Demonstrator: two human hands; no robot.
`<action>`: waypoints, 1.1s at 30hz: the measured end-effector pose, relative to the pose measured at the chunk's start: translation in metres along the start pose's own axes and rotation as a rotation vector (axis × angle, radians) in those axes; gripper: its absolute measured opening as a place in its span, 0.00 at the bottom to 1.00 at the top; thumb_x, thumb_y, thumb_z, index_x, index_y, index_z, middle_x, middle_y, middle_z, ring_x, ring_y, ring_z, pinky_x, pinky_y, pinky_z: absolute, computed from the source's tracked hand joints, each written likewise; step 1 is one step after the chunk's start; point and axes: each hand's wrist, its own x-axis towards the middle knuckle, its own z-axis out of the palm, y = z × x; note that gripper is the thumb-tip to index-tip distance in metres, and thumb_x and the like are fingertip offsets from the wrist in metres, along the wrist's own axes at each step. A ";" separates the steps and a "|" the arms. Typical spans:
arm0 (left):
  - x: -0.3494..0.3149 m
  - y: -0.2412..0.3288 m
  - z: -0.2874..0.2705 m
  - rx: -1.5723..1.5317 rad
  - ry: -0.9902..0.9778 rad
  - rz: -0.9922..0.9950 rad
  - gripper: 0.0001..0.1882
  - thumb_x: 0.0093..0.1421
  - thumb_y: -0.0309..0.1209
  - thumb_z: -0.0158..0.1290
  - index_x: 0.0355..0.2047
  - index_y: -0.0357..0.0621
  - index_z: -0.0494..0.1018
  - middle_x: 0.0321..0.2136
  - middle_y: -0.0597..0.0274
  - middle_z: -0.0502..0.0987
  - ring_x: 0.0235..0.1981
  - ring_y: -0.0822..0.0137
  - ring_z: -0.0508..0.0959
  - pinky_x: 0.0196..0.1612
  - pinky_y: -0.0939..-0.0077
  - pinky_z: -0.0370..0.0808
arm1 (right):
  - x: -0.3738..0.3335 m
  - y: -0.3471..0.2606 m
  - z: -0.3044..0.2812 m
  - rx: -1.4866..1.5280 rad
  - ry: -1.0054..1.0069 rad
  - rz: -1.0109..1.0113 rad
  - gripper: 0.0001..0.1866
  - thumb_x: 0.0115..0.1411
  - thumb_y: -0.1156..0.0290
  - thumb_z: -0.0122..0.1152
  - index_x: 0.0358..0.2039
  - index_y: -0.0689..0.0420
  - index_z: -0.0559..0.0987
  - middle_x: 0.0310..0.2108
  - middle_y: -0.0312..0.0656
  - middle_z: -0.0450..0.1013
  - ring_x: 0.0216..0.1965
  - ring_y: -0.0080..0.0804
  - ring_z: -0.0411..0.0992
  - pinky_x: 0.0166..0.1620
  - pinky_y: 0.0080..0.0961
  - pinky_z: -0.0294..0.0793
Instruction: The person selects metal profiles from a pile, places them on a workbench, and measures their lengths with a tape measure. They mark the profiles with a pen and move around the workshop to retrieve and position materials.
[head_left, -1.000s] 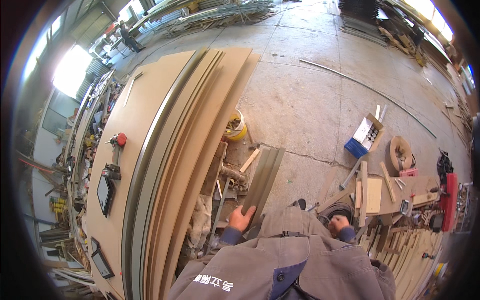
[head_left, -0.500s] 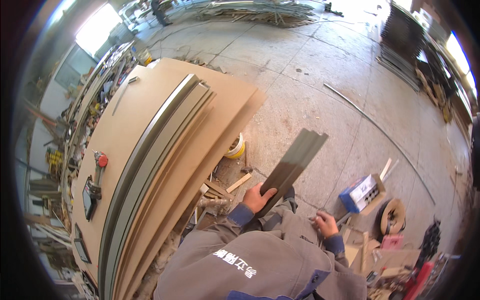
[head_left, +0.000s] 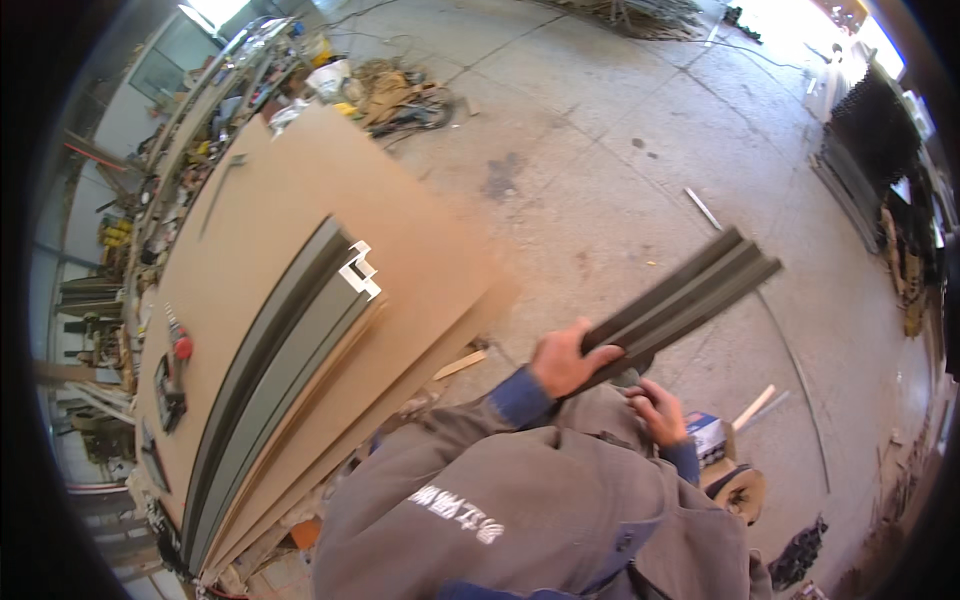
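A long grey-green grooved profile (head_left: pixel 690 295) slants up and to the right in front of me, its far end over the floor. My left hand (head_left: pixel 566 360) is closed around its lower part, thumb across the top face. Just below the profile, my right hand (head_left: pixel 657 412) has its fingers curled in near my jacket. Whatever those fingers hold is too small or hidden to name. To my left, a matching long profile (head_left: pixel 265 385) with a pale stepped end lies on a stack of brown boards (head_left: pixel 420 240).
A red-and-black power drill (head_left: pixel 178 345) lies on the boards' left side. Behind them runs a cluttered shelf (head_left: pixel 215 125). A blue-and-white box (head_left: pixel 706 437) and a tape roll (head_left: pixel 740 492) stand at the lower right. A thin rod (head_left: pixel 800 385) lies on the concrete floor.
My view has shifted. The profile in my left hand has swung to the right and tilted flatter. My right hand has come closer to the profile, fingers still curled.
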 end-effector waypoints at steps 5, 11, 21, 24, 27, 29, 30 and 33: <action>0.078 -0.003 -0.001 0.028 0.159 -0.155 0.26 0.57 0.54 0.62 0.38 0.41 0.75 0.28 0.43 0.80 0.33 0.43 0.81 0.33 0.55 0.77 | 0.121 -0.042 -0.052 -0.146 -0.161 -0.090 0.21 0.60 0.72 0.62 0.52 0.69 0.74 0.41 0.44 0.81 0.43 0.28 0.78 0.49 0.25 0.76; 0.167 0.003 0.011 0.068 0.382 -0.346 0.31 0.58 0.59 0.58 0.40 0.40 0.74 0.29 0.39 0.80 0.35 0.39 0.80 0.37 0.52 0.77 | 0.272 -0.076 -0.130 -0.040 -0.397 -0.039 0.23 0.61 0.72 0.60 0.53 0.74 0.72 0.41 0.47 0.81 0.44 0.29 0.77 0.50 0.25 0.75; 0.261 0.009 -0.011 0.107 0.711 -0.689 0.33 0.60 0.59 0.57 0.45 0.37 0.75 0.35 0.39 0.81 0.40 0.41 0.81 0.41 0.55 0.77 | 0.479 -0.312 -0.089 0.032 -0.751 -0.294 0.27 0.66 0.61 0.55 0.59 0.66 0.66 0.44 0.47 0.73 0.41 0.33 0.76 0.38 0.29 0.80; 0.295 -0.010 -0.022 0.076 0.768 -0.719 0.36 0.59 0.62 0.55 0.44 0.36 0.75 0.34 0.37 0.80 0.39 0.40 0.81 0.41 0.53 0.76 | 0.548 -0.331 -0.050 -0.023 -0.612 -0.330 0.27 0.67 0.52 0.56 0.48 0.69 0.72 0.38 0.43 0.73 0.36 0.27 0.73 0.36 0.26 0.75; 0.335 -0.034 -0.040 0.008 0.838 -0.700 0.38 0.58 0.65 0.53 0.41 0.35 0.74 0.33 0.35 0.80 0.38 0.38 0.80 0.41 0.50 0.76 | 0.602 -0.343 -0.020 -0.091 -0.548 -0.187 0.28 0.67 0.51 0.56 0.44 0.70 0.75 0.33 0.40 0.73 0.32 0.26 0.71 0.35 0.24 0.73; 0.361 -0.032 -0.069 -0.017 0.792 -0.787 0.38 0.58 0.65 0.53 0.41 0.34 0.74 0.34 0.35 0.80 0.38 0.39 0.80 0.41 0.50 0.76 | 0.635 -0.350 -0.005 -0.056 -0.571 -0.145 0.27 0.67 0.51 0.56 0.42 0.69 0.76 0.33 0.40 0.75 0.33 0.27 0.74 0.36 0.26 0.75; 0.368 -0.034 -0.074 -0.027 0.836 -0.750 0.38 0.58 0.64 0.54 0.41 0.35 0.74 0.33 0.36 0.80 0.38 0.39 0.80 0.41 0.51 0.76 | 0.643 -0.357 0.001 0.018 -0.599 -0.109 0.26 0.67 0.51 0.56 0.42 0.68 0.76 0.33 0.41 0.75 0.33 0.27 0.74 0.37 0.26 0.75; 0.388 -0.047 -0.109 0.007 0.769 -0.759 0.36 0.57 0.64 0.55 0.40 0.38 0.74 0.33 0.38 0.80 0.38 0.40 0.80 0.41 0.51 0.75 | 0.690 -0.365 0.024 0.190 -0.661 -0.042 0.25 0.67 0.52 0.57 0.46 0.66 0.76 0.37 0.42 0.77 0.35 0.30 0.77 0.38 0.28 0.78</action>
